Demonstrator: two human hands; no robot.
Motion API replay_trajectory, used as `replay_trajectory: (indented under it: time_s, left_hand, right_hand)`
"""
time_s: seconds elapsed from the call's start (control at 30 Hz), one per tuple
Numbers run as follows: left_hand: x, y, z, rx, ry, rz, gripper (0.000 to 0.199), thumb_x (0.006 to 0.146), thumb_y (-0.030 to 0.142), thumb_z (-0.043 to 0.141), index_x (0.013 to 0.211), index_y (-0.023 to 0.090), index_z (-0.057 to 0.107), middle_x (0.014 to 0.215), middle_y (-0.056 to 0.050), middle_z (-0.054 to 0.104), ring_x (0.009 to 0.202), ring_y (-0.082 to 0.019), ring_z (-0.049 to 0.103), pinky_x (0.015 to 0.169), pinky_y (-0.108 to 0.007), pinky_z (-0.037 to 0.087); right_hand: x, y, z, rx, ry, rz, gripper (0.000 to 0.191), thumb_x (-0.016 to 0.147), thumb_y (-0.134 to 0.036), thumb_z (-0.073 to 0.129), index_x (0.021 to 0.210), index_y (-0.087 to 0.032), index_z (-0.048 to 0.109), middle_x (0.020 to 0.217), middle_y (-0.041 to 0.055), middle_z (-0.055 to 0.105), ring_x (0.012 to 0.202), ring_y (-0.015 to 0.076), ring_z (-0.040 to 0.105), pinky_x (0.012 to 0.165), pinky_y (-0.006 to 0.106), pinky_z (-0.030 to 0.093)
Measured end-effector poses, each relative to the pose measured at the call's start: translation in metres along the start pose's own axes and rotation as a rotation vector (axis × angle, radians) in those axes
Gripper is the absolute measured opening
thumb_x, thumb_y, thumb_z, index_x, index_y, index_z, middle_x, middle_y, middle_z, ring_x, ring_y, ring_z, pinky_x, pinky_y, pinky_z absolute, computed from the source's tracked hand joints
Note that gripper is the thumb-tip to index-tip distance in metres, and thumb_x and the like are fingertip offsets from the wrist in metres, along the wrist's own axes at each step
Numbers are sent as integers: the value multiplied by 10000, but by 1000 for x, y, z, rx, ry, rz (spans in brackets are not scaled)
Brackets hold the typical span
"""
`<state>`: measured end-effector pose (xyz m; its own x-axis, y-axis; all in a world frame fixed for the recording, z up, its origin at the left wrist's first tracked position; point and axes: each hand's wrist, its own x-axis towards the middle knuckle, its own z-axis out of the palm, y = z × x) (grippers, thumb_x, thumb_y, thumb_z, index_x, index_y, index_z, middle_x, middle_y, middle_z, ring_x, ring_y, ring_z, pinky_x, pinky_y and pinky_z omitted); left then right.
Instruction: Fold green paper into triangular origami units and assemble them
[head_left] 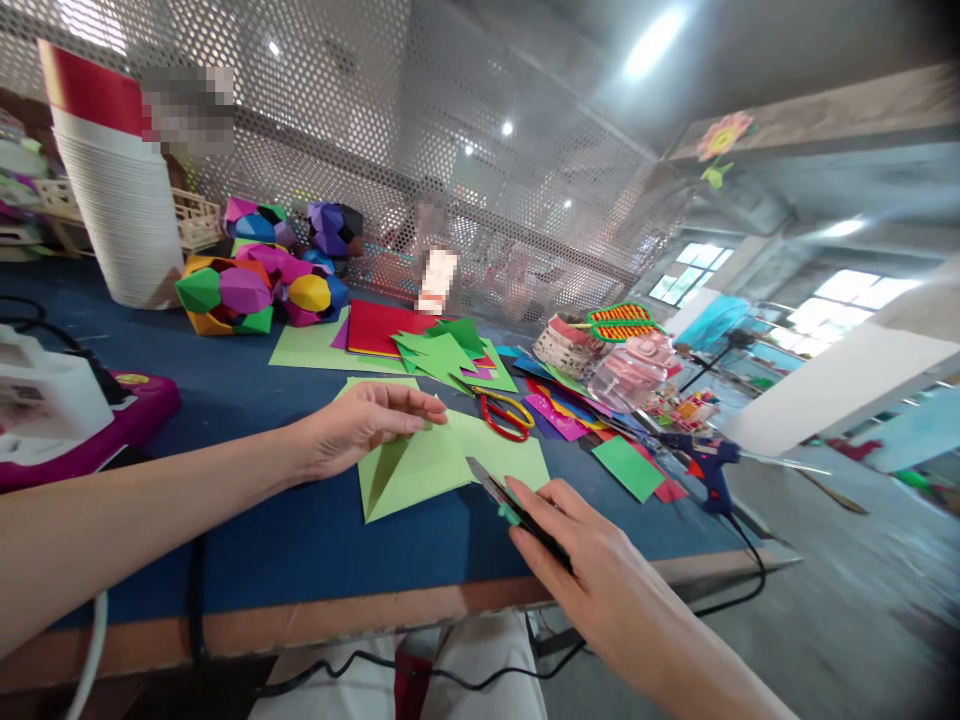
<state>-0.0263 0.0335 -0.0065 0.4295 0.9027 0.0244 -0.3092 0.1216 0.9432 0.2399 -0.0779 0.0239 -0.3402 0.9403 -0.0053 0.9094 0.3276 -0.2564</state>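
Observation:
My left hand (367, 425) pinches the upper edge of a folded light green paper sheet (420, 465), which stands partly raised off the blue table. In my right hand (581, 545) is a utility knife (517, 505), its blade pointing up and left, close to the paper's right side. More light green paper (510, 450) lies flat beneath and beside the folded sheet. Just behind it rest scissors (506, 415) with red and yellow handles. Beyond them are cut green paper pieces (442, 355) and a stack of red paper (386, 328).
Folded multicoloured paper balls (225, 295) and a tall stack of paper cups (120, 200) stand at the back left. On the right are a pink clear jar (634, 370), a blue glue gun (709, 465) and coloured sheets (630, 468). A black cable (196, 600) crosses the table's front edge.

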Motion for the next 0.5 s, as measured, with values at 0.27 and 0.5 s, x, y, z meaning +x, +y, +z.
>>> replay_trajectory:
  time_s: [0.27,0.5]
  left_hand:
    - [0,-1,0,-2,26,-2,274,616,163,850,882,179,786,970,-36,767,994,-185,675,917,-259,461]
    - [0,-4,-3,93,25,23,303,658,203,809,958,181,768,1058,-62,766,1076,-221,669,970,-300,467]
  right_hand:
    - [1,-10,1,-25,-31,-66,451,1040,-318,391,1477,-243,470,1188,111,560,928,213,668,831,399,563]
    - [4,-23,8,-24,-76,-96,466,1037,-339,376,1485,-245,460,1192,112,553,931,223,669,836,420,576]
